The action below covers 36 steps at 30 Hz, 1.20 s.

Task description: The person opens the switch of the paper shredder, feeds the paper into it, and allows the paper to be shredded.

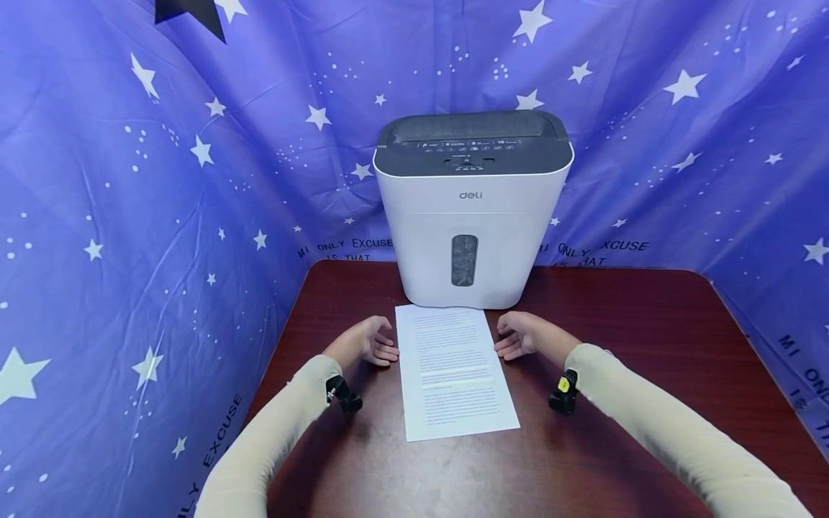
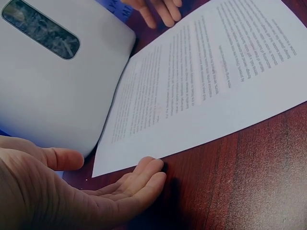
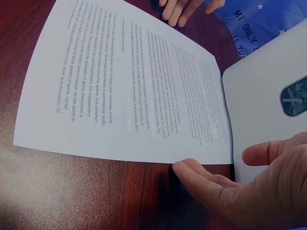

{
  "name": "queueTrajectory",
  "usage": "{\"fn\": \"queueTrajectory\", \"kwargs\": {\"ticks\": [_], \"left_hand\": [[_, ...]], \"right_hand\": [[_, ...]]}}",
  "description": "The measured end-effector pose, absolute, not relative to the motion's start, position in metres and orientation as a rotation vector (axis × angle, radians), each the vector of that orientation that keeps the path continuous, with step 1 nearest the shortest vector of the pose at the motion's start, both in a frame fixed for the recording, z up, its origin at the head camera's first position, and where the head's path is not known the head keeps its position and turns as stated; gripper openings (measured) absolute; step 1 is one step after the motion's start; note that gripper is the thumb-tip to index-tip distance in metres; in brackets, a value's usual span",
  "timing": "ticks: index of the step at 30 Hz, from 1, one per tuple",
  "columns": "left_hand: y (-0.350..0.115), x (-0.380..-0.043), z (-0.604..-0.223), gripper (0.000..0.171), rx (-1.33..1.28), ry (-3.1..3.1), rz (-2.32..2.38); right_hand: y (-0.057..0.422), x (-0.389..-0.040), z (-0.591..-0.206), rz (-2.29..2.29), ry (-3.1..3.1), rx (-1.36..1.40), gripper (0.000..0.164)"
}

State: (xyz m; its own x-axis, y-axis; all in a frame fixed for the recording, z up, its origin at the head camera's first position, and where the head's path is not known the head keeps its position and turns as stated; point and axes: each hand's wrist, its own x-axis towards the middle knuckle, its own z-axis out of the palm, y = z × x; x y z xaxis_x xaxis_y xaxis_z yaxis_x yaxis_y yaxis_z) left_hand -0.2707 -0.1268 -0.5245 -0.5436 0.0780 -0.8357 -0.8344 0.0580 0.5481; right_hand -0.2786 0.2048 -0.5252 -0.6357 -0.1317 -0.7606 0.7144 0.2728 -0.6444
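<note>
A printed sheet of paper (image 1: 453, 374) lies flat on the dark red table, its far edge against the base of a white and grey paper shredder (image 1: 421, 237). My left hand (image 1: 376, 341) rests at the sheet's left edge, palm turned inward and fingers loosely extended. In the left wrist view its fingertips (image 2: 152, 165) are right at the paper's edge. On the opposite side is my right hand (image 1: 518, 335), thumb apart from the fingers. Its fingertips (image 3: 182, 167) meet the paper's edge in the right wrist view. Neither hand pinches the sheet.
The shredder stands at the back of the table (image 1: 648, 345), its window (image 1: 463, 260) showing shreds inside. Blue star-printed curtains (image 1: 272, 144) surround the table at the back and sides. Small black devices (image 1: 563, 393) are strapped at both wrists over cream sleeves.
</note>
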Motion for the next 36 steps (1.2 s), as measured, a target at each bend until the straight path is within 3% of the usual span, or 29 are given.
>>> {"fn": "queueTrajectory", "kwargs": {"ticks": [10,16,20,36], "left_hand": [[-0.1237,-0.2692,-0.5304,0.054,-0.804,1.606,1.602],[-0.1225,-0.2666,-0.5309,0.054,-0.804,1.625,1.587],[-0.1228,-0.2671,-0.5301,0.056,-0.806,1.620,1.592],[-0.1198,-0.2650,-0.5327,0.051,-0.846,1.601,1.630]], "right_hand": [[0.2027,-0.2780,-0.5264,-1.442,1.796,0.540,0.040],[0.1975,-0.2752,-0.5259,-1.444,1.809,0.622,0.058],[0.1967,-0.2766,-0.5251,-1.432,1.824,0.616,0.061],[0.1987,-0.2783,-0.5286,-1.427,1.822,0.659,0.040]]}}
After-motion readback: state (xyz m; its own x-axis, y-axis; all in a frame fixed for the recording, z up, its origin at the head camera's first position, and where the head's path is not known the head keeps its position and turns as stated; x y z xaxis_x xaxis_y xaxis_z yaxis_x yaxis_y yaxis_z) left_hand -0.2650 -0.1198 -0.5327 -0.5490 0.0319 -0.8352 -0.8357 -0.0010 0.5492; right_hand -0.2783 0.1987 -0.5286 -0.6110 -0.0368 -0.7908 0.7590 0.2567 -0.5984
